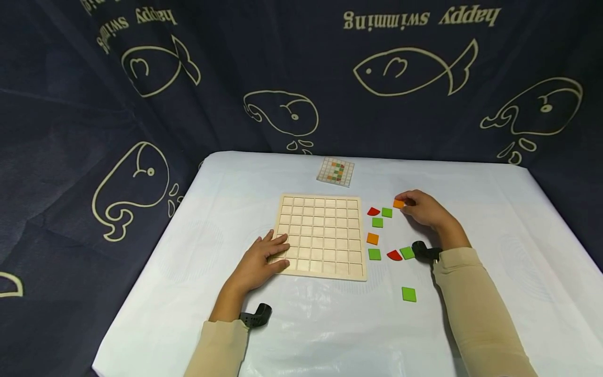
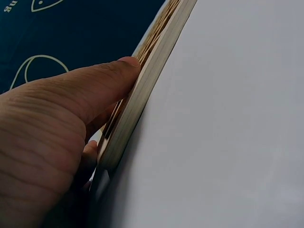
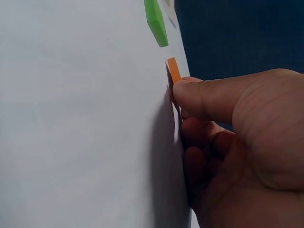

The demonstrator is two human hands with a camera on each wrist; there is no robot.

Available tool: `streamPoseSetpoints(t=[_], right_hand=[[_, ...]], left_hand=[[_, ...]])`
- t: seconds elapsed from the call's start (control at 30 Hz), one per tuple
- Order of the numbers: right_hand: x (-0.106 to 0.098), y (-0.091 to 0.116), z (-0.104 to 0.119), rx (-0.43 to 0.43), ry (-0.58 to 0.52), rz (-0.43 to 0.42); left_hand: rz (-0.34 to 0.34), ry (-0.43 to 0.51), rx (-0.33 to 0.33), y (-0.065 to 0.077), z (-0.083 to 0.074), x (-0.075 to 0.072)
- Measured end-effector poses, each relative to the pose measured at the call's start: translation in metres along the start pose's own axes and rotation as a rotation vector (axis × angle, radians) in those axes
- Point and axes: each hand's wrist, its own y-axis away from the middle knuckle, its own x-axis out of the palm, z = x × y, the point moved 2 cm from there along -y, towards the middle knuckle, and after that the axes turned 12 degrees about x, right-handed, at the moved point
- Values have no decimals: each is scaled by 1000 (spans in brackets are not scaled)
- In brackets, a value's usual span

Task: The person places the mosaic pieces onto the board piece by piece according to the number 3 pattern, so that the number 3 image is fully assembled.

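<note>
My left hand rests at the near left corner of a wooden grid board, fingers spread over its squares. In the left wrist view the thumb lies against the edge of the board. Beyond the board's right side, my right hand pinches an orange square tile between thumb and fingers. The right wrist view shows this orange tile low over the white table, part of it hidden by the thumb. Close by lie a green square tile and a red quarter-circle tile.
A small pattern card lies behind the board. Right of the board are another orange tile, several green tiles, and a second red quarter-circle. One green tile sits nearer the front. Dark printed cloth hangs behind the table.
</note>
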Motion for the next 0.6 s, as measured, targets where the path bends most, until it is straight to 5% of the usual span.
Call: streamPoseSetpoints(t=[0.6], right_hand=[[-2,1,3,-5,-30,17]], left_hand=[[5,2,-2,-1,-1,-1]])
